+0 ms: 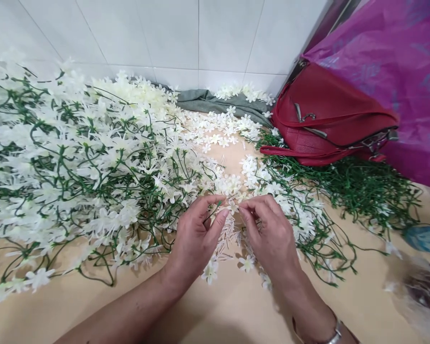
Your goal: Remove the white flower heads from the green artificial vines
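Two bare arms come up from the bottom, and a shiny band (335, 332) goes around the right wrist. On the left hand (197, 234), the thumb and pointer finger are bent close around a green stem (219, 203). On the right hand (270, 234), the fingertips are pinched together; I can't tell if they hold something tiny. One white flower (232, 207) shows between the hands, over thin white bits (229, 234) on the table (215, 310). A big flower heap (103, 157) lies left. A red bag (329, 105) sits right, by green stems (372, 191).
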